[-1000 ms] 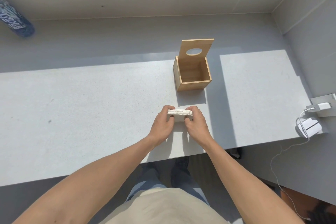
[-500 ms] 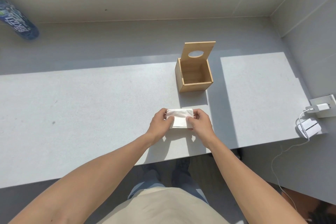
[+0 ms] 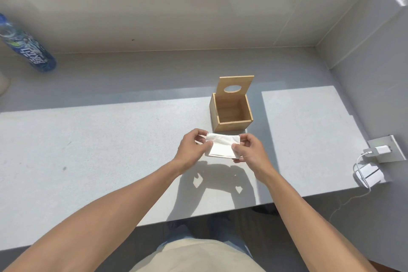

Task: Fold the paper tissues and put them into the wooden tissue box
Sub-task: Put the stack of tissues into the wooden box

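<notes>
A white folded stack of paper tissues (image 3: 223, 147) is held above the grey counter, tilted with its flat face toward me. My left hand (image 3: 194, 150) pinches its left edge and my right hand (image 3: 248, 150) pinches its right edge. Just beyond the tissues stands the wooden tissue box (image 3: 231, 115), open and empty inside. Its lid (image 3: 235, 85), with an oval hole, stands upright at the back.
A blue plastic bottle (image 3: 28, 47) lies at the far left. A white charger with cable (image 3: 368, 174) sits by a wall socket (image 3: 388, 150) at the counter's right end. The counter's front edge (image 3: 198, 216) runs below my forearms. Walls close off the back and right.
The tissue stack was gripped edge-on low over the counter; both hands have lifted it and tipped its flat face toward me. The view has shifted, so the box sits lower in frame.
</notes>
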